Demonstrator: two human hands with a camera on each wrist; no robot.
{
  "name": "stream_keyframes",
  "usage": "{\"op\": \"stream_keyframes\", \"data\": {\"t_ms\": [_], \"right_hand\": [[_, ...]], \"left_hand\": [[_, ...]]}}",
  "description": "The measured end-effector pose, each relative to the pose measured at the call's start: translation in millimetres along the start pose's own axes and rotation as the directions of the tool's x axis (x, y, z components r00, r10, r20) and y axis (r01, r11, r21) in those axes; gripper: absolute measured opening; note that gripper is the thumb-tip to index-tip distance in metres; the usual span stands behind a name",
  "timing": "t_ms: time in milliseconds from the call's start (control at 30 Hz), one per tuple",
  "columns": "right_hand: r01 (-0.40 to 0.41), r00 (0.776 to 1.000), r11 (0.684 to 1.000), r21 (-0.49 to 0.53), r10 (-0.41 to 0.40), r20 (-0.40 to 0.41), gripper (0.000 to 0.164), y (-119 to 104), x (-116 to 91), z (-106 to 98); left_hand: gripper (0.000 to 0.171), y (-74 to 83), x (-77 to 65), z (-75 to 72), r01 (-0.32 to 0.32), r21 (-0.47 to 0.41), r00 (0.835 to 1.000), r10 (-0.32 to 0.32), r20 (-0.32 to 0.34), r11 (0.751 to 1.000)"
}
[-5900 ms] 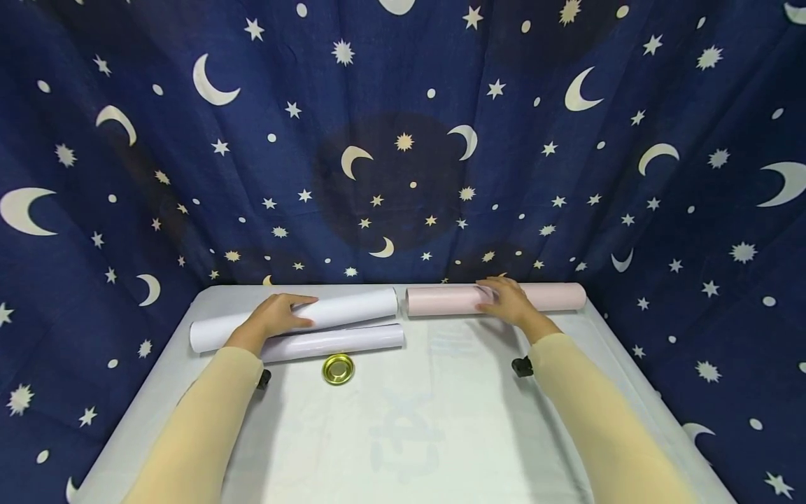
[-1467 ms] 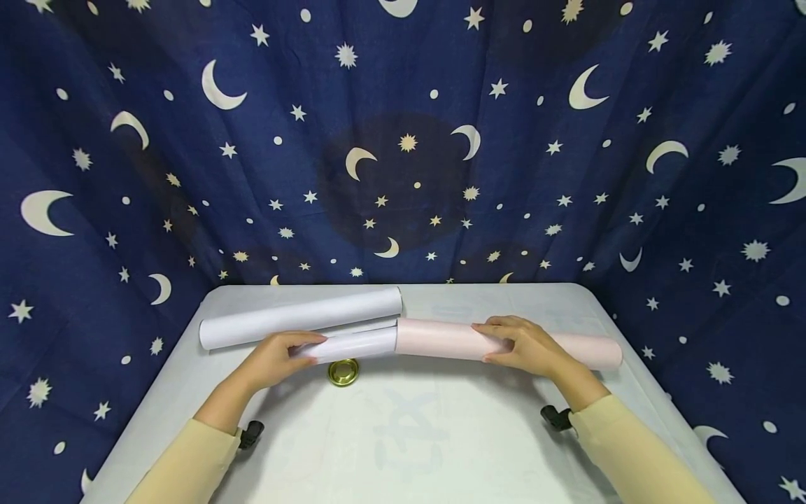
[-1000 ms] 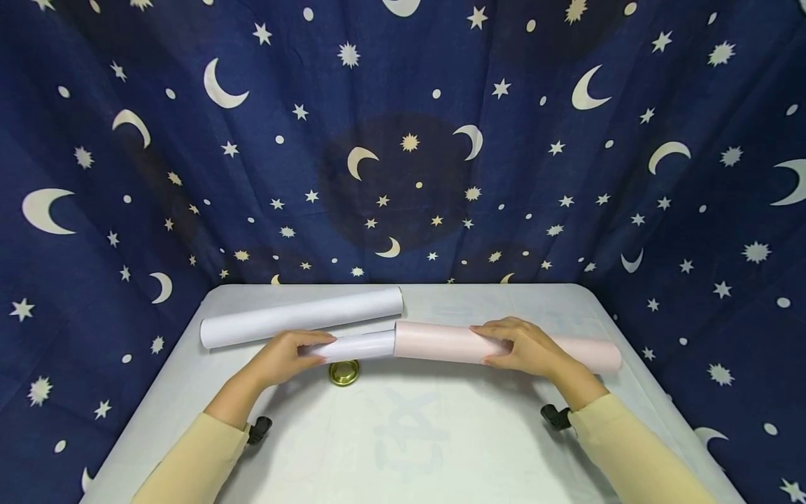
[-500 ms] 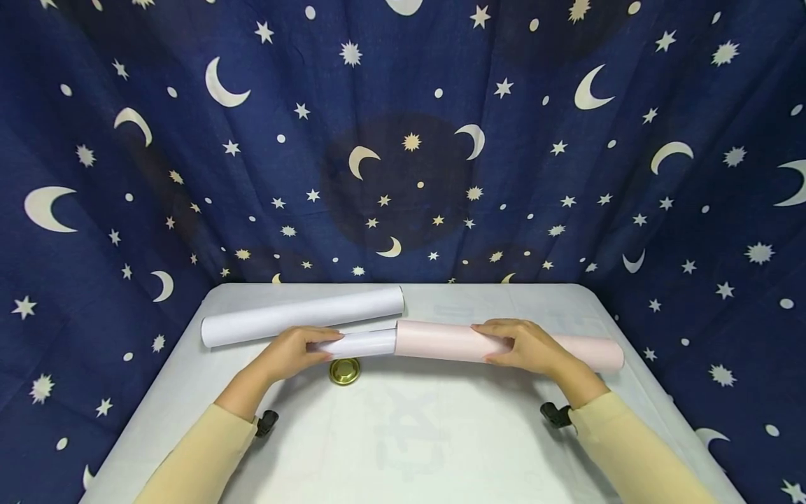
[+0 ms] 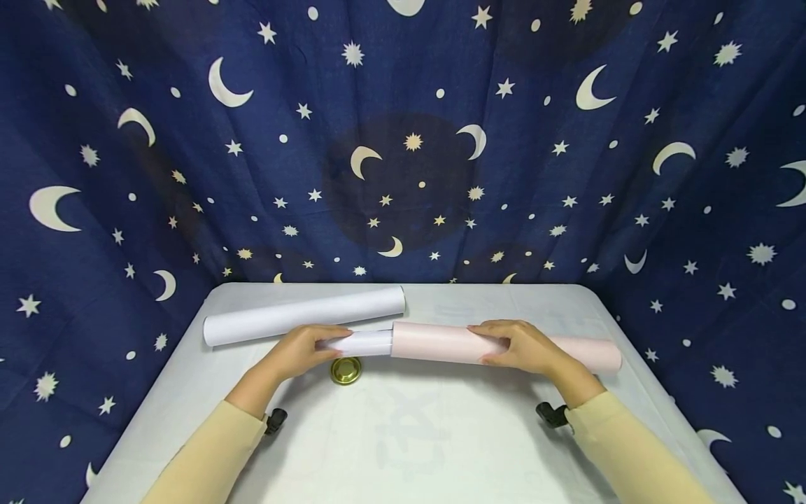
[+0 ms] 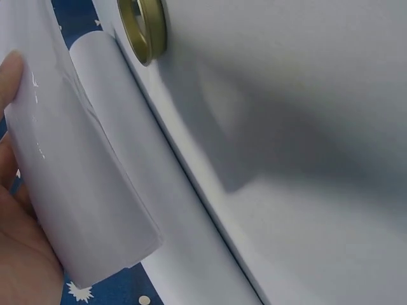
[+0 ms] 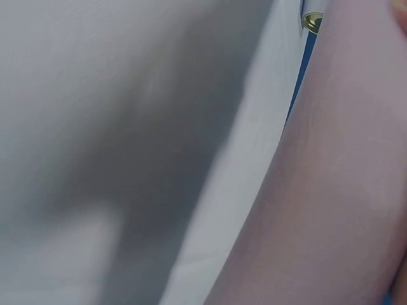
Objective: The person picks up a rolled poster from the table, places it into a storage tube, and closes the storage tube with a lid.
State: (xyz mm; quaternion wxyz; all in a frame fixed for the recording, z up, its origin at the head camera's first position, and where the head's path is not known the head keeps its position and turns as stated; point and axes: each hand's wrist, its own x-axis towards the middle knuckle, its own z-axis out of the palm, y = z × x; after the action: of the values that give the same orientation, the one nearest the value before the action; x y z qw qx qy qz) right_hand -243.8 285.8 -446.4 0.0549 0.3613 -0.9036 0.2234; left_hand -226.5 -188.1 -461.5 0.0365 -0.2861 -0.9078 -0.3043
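Observation:
My left hand (image 5: 302,351) grips a glossy white paper roll (image 5: 370,343), thumb on the near side and fingers over the far side. In the left wrist view the glossy roll (image 6: 89,171) shows a layered end edge beyond the palm. Its right end enters the left mouth of a pale pink tube-like roll (image 5: 434,341); the part inside is hidden. My right hand (image 5: 525,346) grips the pink roll around its middle. The pink roll (image 7: 331,165) fills the right side of the right wrist view, raised over its shadow.
A thicker white roll (image 5: 302,315) lies at the back left of the white-covered table (image 5: 403,434). A gold round lid (image 5: 345,371) lies just in front of the glossy roll. A dark blue curtain (image 5: 283,168) with moons and stars surrounds the table.
Both hands have left the back rolls; the pink roll came forward to meet the glossy roll. Lately my left hand has moved right, and less white shows between it and the pink roll.

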Motion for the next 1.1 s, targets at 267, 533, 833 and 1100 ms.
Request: {"op": "stream_keyframes", "data": {"t_ms": [267,533,833,1100], "right_hand": [[-0.009,1.000,1.000,0.027,0.009,0.023,0.061,-4.5,3.5,1.7],[-0.040,0.998,0.998,0.045,0.038,0.040,0.060,-9.4,5.6,1.6],[-0.037,0.999,0.998,0.044,0.036,0.033,0.058,-11.4,7.0,2.9],[-0.026,0.999,0.999,0.043,0.025,0.034,0.058,-10.7,7.3,5.9]], "left_hand": [[0.041,7.6,8.4,7.9,-0.032,0.050,0.999,0.034,-0.034,0.998],[0.040,10.9,15.0,14.1,-0.048,0.042,0.998,0.050,-0.042,0.998],[0.038,19.1,20.4,17.4,-0.051,0.094,0.996,0.058,-0.073,0.994],[0.043,22.7,23.2,19.6,-0.075,0.144,0.994,0.086,-0.069,0.987]]}}
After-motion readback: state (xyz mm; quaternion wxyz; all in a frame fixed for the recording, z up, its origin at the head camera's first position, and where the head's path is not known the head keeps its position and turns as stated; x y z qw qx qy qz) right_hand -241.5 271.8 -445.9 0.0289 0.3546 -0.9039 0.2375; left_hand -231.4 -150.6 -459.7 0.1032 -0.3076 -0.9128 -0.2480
